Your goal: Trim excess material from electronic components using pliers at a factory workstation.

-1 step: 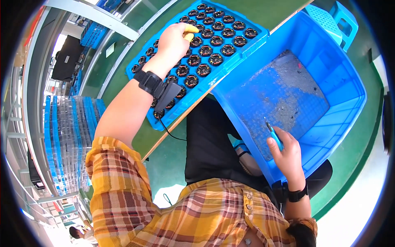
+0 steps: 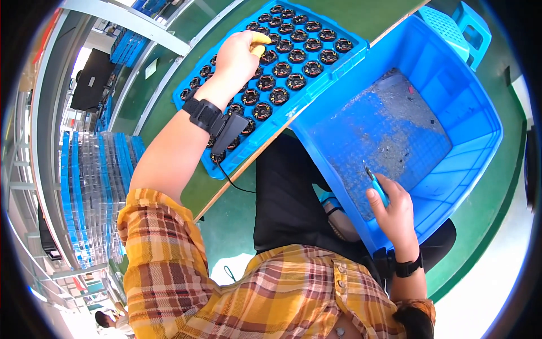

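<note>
My left hand (image 2: 240,53), with yellow covers on its fingertips, reaches over a blue tray (image 2: 339,73). Rows of round, dark wire-wound parts (image 2: 297,56) sit in that tray, looking like small motor stators. The thumb and forefinger are slightly apart beside one of these parts, with nothing visible between them; the other fingers are hidden. Lower right, my right hand (image 2: 393,214) is closed around small cutters (image 2: 378,191) with a light-blue handle. Their metal tip points up and away, above a large blue bin (image 2: 474,118).
Grey scraps and dust (image 2: 395,135) cover much of the bin's floor. The tray lies on a green bench with a wooden edge (image 2: 248,161). A thin black cable (image 2: 231,181) hangs from my left wrist device. Stacked clear and blue trays (image 2: 99,198) stand left; a turquoise stool (image 2: 471,34) is far right.
</note>
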A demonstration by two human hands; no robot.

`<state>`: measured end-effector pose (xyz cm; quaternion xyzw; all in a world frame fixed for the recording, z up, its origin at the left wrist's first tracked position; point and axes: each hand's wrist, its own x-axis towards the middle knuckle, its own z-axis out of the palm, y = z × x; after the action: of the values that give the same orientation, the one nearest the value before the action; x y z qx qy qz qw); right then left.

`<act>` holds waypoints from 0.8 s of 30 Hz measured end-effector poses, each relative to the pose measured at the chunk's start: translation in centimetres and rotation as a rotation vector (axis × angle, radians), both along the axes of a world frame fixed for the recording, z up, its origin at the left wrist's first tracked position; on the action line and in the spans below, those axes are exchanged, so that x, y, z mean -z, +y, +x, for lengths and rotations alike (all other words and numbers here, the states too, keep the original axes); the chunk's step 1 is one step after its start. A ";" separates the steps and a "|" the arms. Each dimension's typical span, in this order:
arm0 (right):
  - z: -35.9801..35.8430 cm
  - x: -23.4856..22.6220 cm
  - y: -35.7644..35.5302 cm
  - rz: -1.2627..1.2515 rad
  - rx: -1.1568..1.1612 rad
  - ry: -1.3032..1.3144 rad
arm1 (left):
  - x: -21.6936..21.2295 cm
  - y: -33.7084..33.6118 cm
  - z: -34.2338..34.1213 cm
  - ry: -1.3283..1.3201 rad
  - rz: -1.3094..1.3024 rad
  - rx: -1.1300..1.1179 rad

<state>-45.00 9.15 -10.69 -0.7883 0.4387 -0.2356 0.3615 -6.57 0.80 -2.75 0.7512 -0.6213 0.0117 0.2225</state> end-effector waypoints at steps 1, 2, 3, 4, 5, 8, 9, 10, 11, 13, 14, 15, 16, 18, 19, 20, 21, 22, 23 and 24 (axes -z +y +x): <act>-0.1 0.1 0.0 0.001 0.003 0.002 | -0.1 0.0 -0.3 0.017 -0.082 0.043; -0.1 0.2 -0.1 -0.003 0.005 0.001 | -0.1 0.2 -0.8 0.076 0.010 0.024; -0.1 0.1 -0.1 -0.007 0.003 -0.003 | -0.2 0.3 -0.8 0.075 0.011 0.022; -0.1 0.1 -0.1 -0.006 0.002 -0.003 | -0.3 0.4 -0.8 0.062 0.044 0.042; 0.0 0.1 -0.2 -0.007 -0.005 -0.012 | -0.3 0.4 -0.8 0.049 0.077 0.063; 0.2 0.1 -0.2 -0.005 -0.012 -0.019 | -0.3 0.6 -0.5 0.084 0.108 0.082; 0.2 0.0 -0.1 -0.003 -0.012 -0.019 | -0.3 0.6 -0.5 0.150 0.141 0.095; 0.2 -0.1 -0.1 -0.006 -0.011 -0.018 | -0.1 0.7 -0.6 0.159 0.116 0.083; 0.3 -0.1 0.0 -0.014 -0.008 -0.018 | 0.1 0.7 -0.5 0.159 0.112 0.086; 0.2 -0.4 0.3 -0.024 -0.006 -0.016 | 0.3 0.9 -0.4 0.008 -0.047 0.044; 0.2 -0.6 0.4 -0.020 -0.007 -0.009 | 0.1 1.0 -0.3 0.009 -0.052 0.045; 0.1 -0.5 0.4 -0.007 -0.009 0.000 | 0.2 1.0 -0.2 0.004 -0.092 0.057; 0.0 -0.4 0.4 -0.003 -0.009 0.002 | 0.3 1.0 -0.3 -0.002 -0.133 0.069; 0.0 -0.2 0.5 -0.016 -0.001 -0.017 | -0.3 1.2 -1.2 0.001 -0.061 0.071; -0.1 -0.1 0.5 -0.017 0.004 -0.013 | -0.6 1.3 -1.7 0.001 0.009 0.073; -0.1 0.0 0.6 -0.023 0.006 -0.011 | -0.5 1.2 -1.6 0.029 0.051 0.118; -0.1 0.0 0.6 -0.031 0.005 -0.013 | -0.7 1.2 -1.7 0.030 0.048 0.120; -0.1 -0.2 0.7 -0.033 0.007 -0.012 | -1.0 1.3 -2.0 0.040 0.110 0.161; 0.0 -0.3 0.8 -0.020 0.004 -0.003 | -1.1 1.3 -2.2 0.050 0.172 0.202; 0.1 -0.5 0.8 -0.007 0.002 0.005 | -1.2 1.2 -2.0 0.009 0.115 0.256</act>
<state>-44.91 9.95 -10.19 -0.7898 0.4394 -0.2355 0.3573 -8.60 2.02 -1.59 0.6775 -0.7106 -0.0559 0.1814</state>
